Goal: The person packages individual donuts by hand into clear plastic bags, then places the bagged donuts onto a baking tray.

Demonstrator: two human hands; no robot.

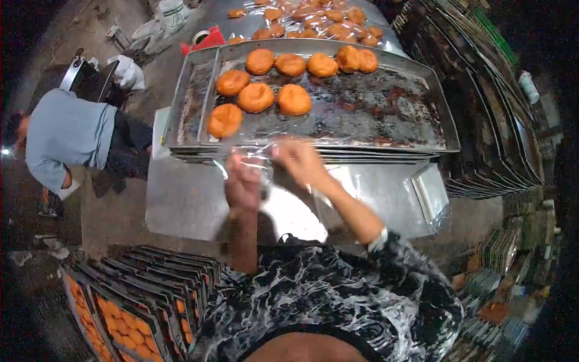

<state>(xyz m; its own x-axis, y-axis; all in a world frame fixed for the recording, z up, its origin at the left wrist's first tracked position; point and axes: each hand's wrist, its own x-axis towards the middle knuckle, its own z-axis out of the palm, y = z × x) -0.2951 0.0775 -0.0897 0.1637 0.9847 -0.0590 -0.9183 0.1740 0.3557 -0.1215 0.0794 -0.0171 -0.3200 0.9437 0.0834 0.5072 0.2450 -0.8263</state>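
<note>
In front of me a clear plastic bag [254,159] is stretched between my hands at the near edge of a baking tray. My left hand [242,184] pinches the bag on one side, fingers pointing up. My right hand [300,161], slightly blurred, grips the bag's other side. Just beyond, several round orange-brown buns [256,97] sit in the dark, worn baking tray [374,114], mostly toward its left and far side. The bun [225,120] at the tray's near left corner lies closest to my left hand. Whether the bag holds anything is not visible.
Bagged buns [325,23] lie on the far table, near a red tape dispenser [203,41]. A clear plastic stack [429,192] rests at the metal table's right. Tray stacks [476,114] stand right; loaded racks [139,301] stand behind left. A person [72,130] bends over at left.
</note>
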